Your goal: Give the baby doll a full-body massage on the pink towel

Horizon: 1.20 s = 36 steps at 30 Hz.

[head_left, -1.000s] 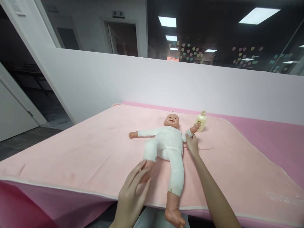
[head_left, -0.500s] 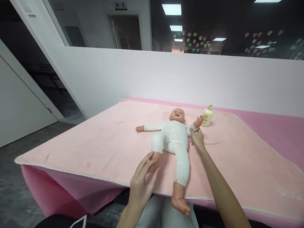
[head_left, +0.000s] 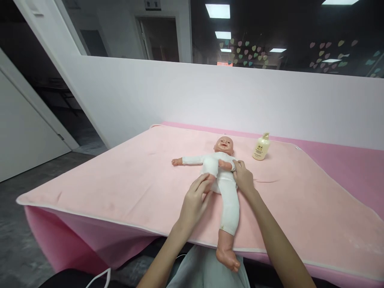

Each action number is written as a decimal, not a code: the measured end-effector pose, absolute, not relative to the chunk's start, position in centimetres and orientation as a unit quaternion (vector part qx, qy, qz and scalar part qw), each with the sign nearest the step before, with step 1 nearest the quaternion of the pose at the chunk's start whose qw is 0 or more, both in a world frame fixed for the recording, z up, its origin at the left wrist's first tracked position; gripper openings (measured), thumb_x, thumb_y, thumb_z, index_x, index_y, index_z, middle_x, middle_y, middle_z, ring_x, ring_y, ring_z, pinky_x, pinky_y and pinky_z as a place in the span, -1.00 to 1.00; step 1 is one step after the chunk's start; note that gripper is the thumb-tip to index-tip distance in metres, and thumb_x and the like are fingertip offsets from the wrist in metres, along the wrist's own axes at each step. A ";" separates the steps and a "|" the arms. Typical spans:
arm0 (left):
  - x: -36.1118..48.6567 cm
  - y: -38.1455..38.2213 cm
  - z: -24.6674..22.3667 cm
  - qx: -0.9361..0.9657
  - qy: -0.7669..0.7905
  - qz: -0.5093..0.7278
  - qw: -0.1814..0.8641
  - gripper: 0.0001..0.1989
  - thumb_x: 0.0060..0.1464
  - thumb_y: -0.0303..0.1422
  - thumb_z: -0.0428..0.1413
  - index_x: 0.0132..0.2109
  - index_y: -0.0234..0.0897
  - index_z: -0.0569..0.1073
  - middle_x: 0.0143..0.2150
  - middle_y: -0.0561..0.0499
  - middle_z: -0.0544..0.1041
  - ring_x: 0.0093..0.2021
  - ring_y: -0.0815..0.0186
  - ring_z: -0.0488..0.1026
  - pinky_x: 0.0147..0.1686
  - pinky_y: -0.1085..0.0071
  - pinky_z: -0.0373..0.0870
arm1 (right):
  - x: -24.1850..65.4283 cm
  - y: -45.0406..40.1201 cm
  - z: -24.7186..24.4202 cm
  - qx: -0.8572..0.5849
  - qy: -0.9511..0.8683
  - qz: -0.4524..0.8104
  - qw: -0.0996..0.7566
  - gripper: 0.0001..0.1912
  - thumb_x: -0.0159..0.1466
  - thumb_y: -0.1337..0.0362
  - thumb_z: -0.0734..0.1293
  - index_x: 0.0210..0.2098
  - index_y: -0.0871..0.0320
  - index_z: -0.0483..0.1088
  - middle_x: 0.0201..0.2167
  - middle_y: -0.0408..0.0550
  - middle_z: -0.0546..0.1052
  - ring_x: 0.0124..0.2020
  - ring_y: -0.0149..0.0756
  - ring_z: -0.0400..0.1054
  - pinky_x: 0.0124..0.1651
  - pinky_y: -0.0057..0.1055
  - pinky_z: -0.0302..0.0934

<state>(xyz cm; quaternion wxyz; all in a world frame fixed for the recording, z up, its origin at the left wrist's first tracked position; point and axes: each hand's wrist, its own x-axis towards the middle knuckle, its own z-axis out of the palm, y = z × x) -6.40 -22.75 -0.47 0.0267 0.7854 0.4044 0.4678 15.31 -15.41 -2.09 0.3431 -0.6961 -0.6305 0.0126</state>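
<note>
A baby doll with a white cloth body lies on its back on a pink blanket, its head away from me. My left hand is closed round the lower part of the doll's bent leg, which is pushed up over its belly. With my right hand I grip the doll's arm near the white sleeve, and that arm is folded across its chest. The other arm stretches out to the left. Its other leg lies straight, the foot hanging over the blanket's near edge.
A pale yellow pump bottle stands on the blanket behind my right hand. Beyond the blanket rises a white wall with a dark window above. A white door is at the left, and a white cable lies at the bottom.
My left hand has pushed the doll's leg up and bent it toward its belly. My right hand has brought the doll's arm inward, from out beside the bottle to across its chest.
</note>
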 end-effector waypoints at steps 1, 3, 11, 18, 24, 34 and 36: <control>-5.8 -21.9 -0.4 0.790 0.397 0.467 0.029 -0.70 0.10 -0.50 -0.05 -0.03 -0.21 0.38 0.08 -0.09 0.40 0.10 0.22 0.34 0.06 0.23 0.36 | 15.2 -15.6 -2.0 -0.695 -0.646 -0.002 0.315 -0.57 0.18 0.37 0.15 0.05 0.11 0.25 -0.02 0.04 0.33 -0.34 -0.32 0.33 -0.43 -0.46 0.10; -5.1 -21.6 -0.6 0.792 0.390 0.469 0.034 -0.70 0.11 -0.52 -0.07 -0.03 -0.23 0.38 0.08 -0.10 0.40 0.12 0.22 0.33 0.07 0.22 0.35 | 15.4 -15.7 -1.9 -0.697 -0.641 0.009 0.322 -0.58 0.20 0.35 0.13 0.06 0.09 0.24 -0.04 0.02 0.34 -0.31 -0.31 0.33 -0.41 -0.45 0.12; -8.5 -30.7 -4.6 0.718 0.461 0.520 0.040 -0.83 0.08 -0.43 0.07 -0.14 -0.23 0.42 0.04 -0.10 0.43 0.00 0.21 0.44 -0.04 0.35 0.44 | 18.1 -13.8 -3.4 -0.687 -0.407 0.261 0.543 -0.72 0.16 0.07 0.21 -0.27 0.16 0.23 -0.66 -0.18 0.33 -0.68 -0.35 0.23 -0.64 -0.46 0.13; -10.8 -32.6 -4.5 0.710 0.488 0.505 0.050 -0.79 0.03 -0.42 0.12 -0.13 -0.21 0.40 0.02 -0.09 0.45 -0.04 0.21 0.46 -0.07 0.35 0.45 | 18.7 -13.7 -3.9 -0.687 -0.333 0.309 0.567 -0.71 0.17 0.05 0.20 -0.31 0.17 0.22 -0.70 -0.19 0.32 -0.71 -0.35 0.21 -0.66 -0.46 0.12; -7.1 -24.9 -1.4 0.740 0.433 0.507 0.087 -0.80 0.08 -0.45 0.01 -0.13 -0.21 0.42 0.09 -0.08 0.40 0.12 0.20 0.33 0.06 0.26 0.35 | 15.9 -15.3 -2.5 -0.703 -0.584 0.050 0.402 -0.68 0.19 0.20 0.18 -0.10 0.18 0.30 -0.16 0.06 0.42 -0.29 -0.24 0.35 -0.40 -0.43 0.15; -7.5 -27.5 -2.5 0.730 0.444 0.512 0.084 -0.79 0.10 -0.43 0.01 -0.11 -0.21 0.42 0.10 -0.09 0.39 0.09 0.20 0.36 0.05 0.27 0.36 | 17.0 -14.8 -2.6 -0.715 -0.506 0.137 0.461 -0.66 0.19 0.07 0.18 -0.17 0.18 0.29 -0.35 0.00 0.44 -0.39 -0.25 0.36 -0.43 -0.41 0.21; -8.4 -30.5 -4.2 0.731 0.449 0.510 0.064 -0.80 0.09 -0.44 0.04 -0.11 -0.20 0.42 0.10 -0.08 0.39 0.05 0.20 0.39 0.04 0.28 0.38 | 17.8 -14.3 -3.0 -0.715 -0.422 0.228 0.509 -0.66 0.19 0.05 0.18 -0.21 0.19 0.26 -0.57 -0.11 0.39 -0.60 -0.31 0.29 -0.59 -0.44 0.16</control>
